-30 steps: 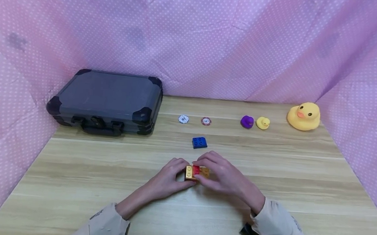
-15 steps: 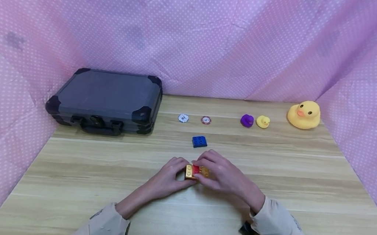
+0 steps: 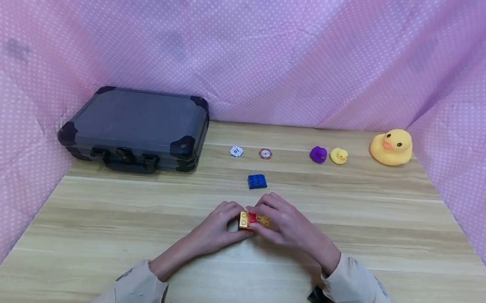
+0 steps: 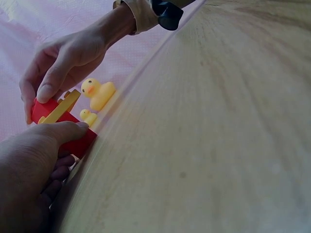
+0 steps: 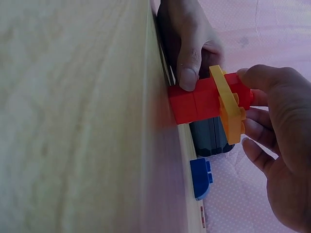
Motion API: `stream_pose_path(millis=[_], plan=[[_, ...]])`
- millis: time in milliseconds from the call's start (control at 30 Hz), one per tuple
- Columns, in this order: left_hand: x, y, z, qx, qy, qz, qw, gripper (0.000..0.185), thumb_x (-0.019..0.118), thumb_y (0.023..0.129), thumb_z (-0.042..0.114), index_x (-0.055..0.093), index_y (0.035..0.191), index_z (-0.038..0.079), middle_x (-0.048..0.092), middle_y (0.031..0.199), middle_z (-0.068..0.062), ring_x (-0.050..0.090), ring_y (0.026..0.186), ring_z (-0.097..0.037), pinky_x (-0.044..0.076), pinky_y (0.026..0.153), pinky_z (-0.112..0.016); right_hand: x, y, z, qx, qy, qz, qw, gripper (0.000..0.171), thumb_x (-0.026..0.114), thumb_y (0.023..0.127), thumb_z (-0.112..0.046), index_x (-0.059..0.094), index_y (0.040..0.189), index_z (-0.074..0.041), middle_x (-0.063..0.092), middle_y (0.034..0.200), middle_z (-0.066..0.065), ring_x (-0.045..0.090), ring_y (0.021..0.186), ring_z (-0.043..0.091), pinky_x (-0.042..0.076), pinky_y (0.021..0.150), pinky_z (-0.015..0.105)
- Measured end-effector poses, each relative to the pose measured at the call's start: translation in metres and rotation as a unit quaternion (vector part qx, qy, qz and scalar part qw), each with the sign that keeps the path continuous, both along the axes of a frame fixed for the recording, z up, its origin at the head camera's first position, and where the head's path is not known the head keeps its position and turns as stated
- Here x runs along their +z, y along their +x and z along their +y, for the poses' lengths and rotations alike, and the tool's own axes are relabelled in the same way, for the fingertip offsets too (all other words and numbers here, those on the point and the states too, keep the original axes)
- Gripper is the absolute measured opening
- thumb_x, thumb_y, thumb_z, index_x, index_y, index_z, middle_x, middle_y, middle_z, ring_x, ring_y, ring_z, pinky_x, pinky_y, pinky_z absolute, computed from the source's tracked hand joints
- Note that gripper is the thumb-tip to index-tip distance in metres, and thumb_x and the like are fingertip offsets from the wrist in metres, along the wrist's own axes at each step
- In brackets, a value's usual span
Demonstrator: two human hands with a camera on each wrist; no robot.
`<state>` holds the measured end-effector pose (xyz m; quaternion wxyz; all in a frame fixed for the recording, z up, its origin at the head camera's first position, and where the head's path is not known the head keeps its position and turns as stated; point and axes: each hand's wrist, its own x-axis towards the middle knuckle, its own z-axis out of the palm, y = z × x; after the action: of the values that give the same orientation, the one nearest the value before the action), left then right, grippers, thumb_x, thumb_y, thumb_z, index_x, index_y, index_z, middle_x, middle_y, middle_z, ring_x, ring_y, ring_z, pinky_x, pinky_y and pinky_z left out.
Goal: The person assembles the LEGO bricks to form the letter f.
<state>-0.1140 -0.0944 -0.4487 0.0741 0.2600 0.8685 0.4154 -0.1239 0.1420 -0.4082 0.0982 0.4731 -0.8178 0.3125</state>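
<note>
Pink dotted cloth walls in the wooden desk (image 3: 347,236) I watch. Just nearer me than the blue brick (image 3: 257,181), my left hand (image 3: 215,225) and right hand (image 3: 288,226) both grip the red-and-yellow brick stack (image 3: 254,219) on the desk.

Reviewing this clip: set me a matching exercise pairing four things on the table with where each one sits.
Things:
1. dark case
2. blue brick
3. big yellow duck
4. red and yellow bricks

Places:
A. far right, by the pink cloth
B. between the left hand and right hand
C. far left of the table
D. lying alone just beyond the hands

Pairs: 1-C, 2-D, 3-A, 4-B
</note>
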Motion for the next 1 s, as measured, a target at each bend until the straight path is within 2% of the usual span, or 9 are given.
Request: stream_pose_path(millis=[400, 733, 867, 1000], plan=[[-0.002, -0.001, -0.001, -0.004, 0.002, 0.0, 1.0, 0.034, 0.078, 0.094, 0.039, 0.07, 0.123, 0.023, 0.063, 0.12, 0.01, 0.053, 0.111, -0.01, 0.05, 0.094, -0.037, -0.001, -0.001, 0.0, -0.008, 0.0, -0.009, 1.0, 0.028, 0.078, 0.094, -0.019, 0.072, 0.118, -0.006, 0.064, 0.111, 0.0, 0.058, 0.098, 0.012, 0.054, 0.084, 0.028], [-0.001, -0.001, -0.001, -0.003, 0.0, 0.008, 1.0, 0.032, 0.08, 0.092, 0.037, 0.071, 0.119, 0.022, 0.063, 0.118, 0.01, 0.053, 0.11, -0.01, 0.05, 0.093, -0.037, -0.003, -0.002, 0.002, -0.014, -0.008, -0.044, 0.999, 0.034, 0.079, 0.092, -0.021, 0.071, 0.123, -0.008, 0.065, 0.117, -0.003, 0.057, 0.108, 0.012, 0.053, 0.092, 0.034], [0.0, 0.0, 0.0, -0.002, 0.001, 0.01, 1.0, 0.031, 0.08, 0.092, 0.037, 0.07, 0.118, 0.021, 0.063, 0.116, 0.009, 0.053, 0.108, -0.011, 0.05, 0.091, -0.037, -0.004, -0.004, 0.004, -0.024, -0.007, -0.066, 0.998, 0.039, 0.076, 0.095, -0.026, 0.067, 0.128, -0.007, 0.065, 0.121, 0.001, 0.057, 0.111, 0.014, 0.053, 0.093, 0.038], [-0.001, 0.0, 0.0, -0.004, 0.002, 0.012, 0.9999, 0.033, 0.081, 0.091, 0.036, 0.07, 0.118, 0.02, 0.063, 0.116, 0.008, 0.053, 0.109, -0.011, 0.05, 0.092, -0.037, -0.006, -0.01, 0.008, -0.04, -0.028, -0.088, 0.995, 0.037, 0.072, 0.098, -0.023, 0.065, 0.131, -0.007, 0.066, 0.119, 0.007, 0.059, 0.111, 0.017, 0.053, 0.092, 0.043]])
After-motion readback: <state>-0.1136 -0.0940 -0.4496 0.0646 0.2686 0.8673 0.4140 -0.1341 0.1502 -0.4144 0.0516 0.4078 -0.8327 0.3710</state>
